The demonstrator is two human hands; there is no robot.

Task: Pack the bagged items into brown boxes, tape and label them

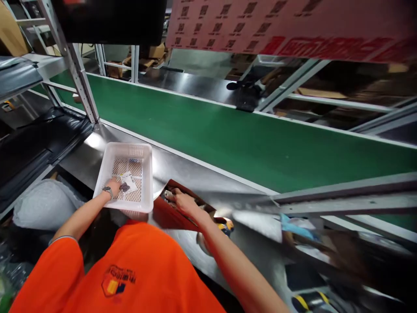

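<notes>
My left hand (113, 187), with a watch on the wrist, reaches into a white plastic basket (148, 174). Its fingers are closed at the edge of a small clear packet (129, 181) with a white label and a dark item inside. Another small packet (134, 161) lies near the basket's far wall. Inside an open red box (163, 213), my right hand (184, 202) has its fingers bent around something pale, partly hidden and blurred. More contents of the box sit around that hand, too unclear to name.
A green conveyor belt (208, 126) runs behind the metal worktop (182, 167). A tape roll (203, 243) stands right of the box, beside a yellow-and-black object (226, 226). Metal posts (78, 74) rise at left; a pink sheet with codes (260, 30) hangs overhead.
</notes>
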